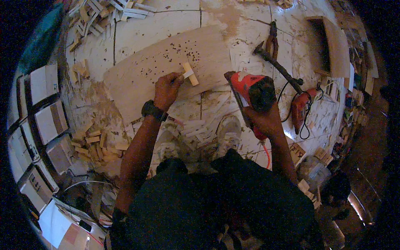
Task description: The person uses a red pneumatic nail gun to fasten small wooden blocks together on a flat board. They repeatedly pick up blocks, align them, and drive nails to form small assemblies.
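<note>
My left hand (168,88), a dark watch at its wrist, pinches the end of a short pale wooden strip (188,74). That strip lies across a second small wooden piece (192,78), and the two form a cross-like shape. Both rest over a thin plywood board (143,68) marked with many dark holes or specks. In my right hand (266,120) is a red and black nail gun (246,83), gripped by its handle and held to the right of the board. A red hose (268,156) runs from the handle's lower end.
A hammer (281,71) and pliers (272,39) lie right on the tiled floor, near a red corded power tool (301,109). Joined wooden pieces (98,14) are heaped far left; loose blocks (95,142) lie nearer. A wooden box (333,48) stands far right.
</note>
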